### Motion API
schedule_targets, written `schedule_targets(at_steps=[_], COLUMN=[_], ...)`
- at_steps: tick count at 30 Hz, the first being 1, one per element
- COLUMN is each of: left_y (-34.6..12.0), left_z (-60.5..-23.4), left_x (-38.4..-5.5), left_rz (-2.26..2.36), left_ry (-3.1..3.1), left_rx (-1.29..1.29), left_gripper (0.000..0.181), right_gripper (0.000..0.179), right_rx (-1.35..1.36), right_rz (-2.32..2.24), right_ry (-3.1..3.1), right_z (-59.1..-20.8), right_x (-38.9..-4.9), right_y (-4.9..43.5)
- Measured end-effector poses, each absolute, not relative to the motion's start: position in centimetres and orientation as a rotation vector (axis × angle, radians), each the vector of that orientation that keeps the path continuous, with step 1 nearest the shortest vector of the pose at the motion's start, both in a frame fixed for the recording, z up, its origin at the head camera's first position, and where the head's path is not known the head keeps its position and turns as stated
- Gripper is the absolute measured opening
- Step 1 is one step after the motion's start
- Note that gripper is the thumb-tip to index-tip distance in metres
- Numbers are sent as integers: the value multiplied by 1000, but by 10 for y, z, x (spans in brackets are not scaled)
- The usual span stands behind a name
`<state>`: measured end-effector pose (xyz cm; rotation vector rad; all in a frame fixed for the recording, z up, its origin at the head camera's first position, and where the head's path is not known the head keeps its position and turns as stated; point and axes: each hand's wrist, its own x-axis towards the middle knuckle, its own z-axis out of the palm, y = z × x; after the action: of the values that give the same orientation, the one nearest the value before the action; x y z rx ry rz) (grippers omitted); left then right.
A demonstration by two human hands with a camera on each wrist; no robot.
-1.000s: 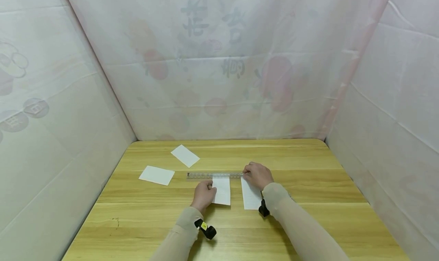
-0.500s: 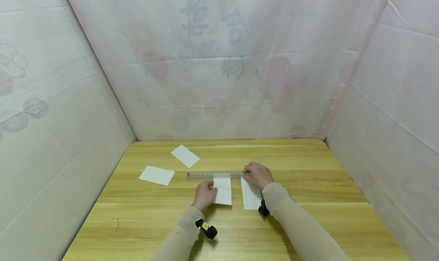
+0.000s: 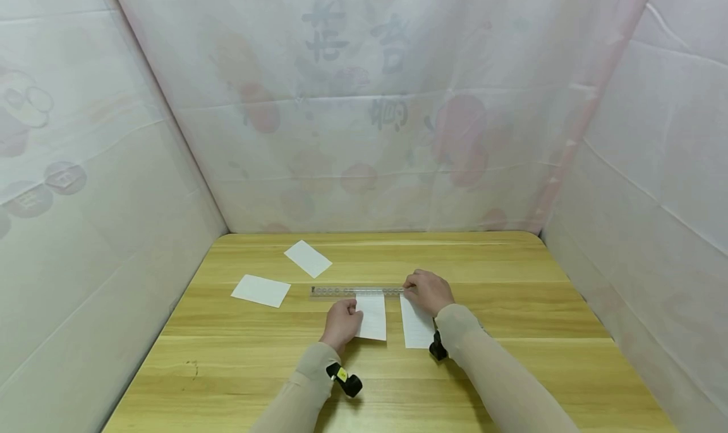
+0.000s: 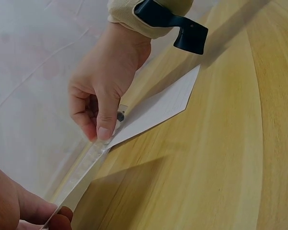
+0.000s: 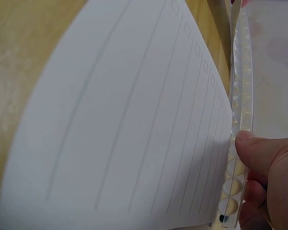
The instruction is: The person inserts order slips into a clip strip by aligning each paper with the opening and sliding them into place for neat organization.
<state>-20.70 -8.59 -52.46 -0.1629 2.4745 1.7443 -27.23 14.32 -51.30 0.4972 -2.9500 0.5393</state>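
A clear plastic strip [image 3: 332,291] with a row of round shapes along it lies across the middle of the table in the head view. My right hand [image 3: 429,292] pinches its right end between thumb and fingers, also seen in the right wrist view with the strip's round shapes [image 5: 233,187]. A lined sheet with small checkboxes [image 5: 125,120] extends from the strip beside that hand. My left hand [image 3: 342,322] pinches the left edge of a second white sheet [image 3: 372,319], whose far edge meets the strip. Whether that edge is fastened cannot be seen.
Two loose white sheets lie on the left of the wooden table [image 3: 227,357]: one nearer [image 3: 260,291], one farther back [image 3: 308,258]. Printed cloth [image 3: 364,167] encloses the back and both sides. A black wrist camera [image 3: 344,380] hangs beside the left sleeve.
My left hand and the sheet it holds have shifted slightly to the right along the strip. The right hand stays at the strip's right end.
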Motion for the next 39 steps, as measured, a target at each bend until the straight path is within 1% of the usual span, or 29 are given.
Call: schedule_targets(at_steps=[39], left_y=[-79], left_z=[-525], left_x=[-206], left_rz=[1761], left_ry=[2441], left_rx=[-139], left_gripper=[43], right_gripper=[5], right_rx=[491], right_rz=[571], right_ry=[-2935], right_z=[-519], right_x=[-274], right_y=[144])
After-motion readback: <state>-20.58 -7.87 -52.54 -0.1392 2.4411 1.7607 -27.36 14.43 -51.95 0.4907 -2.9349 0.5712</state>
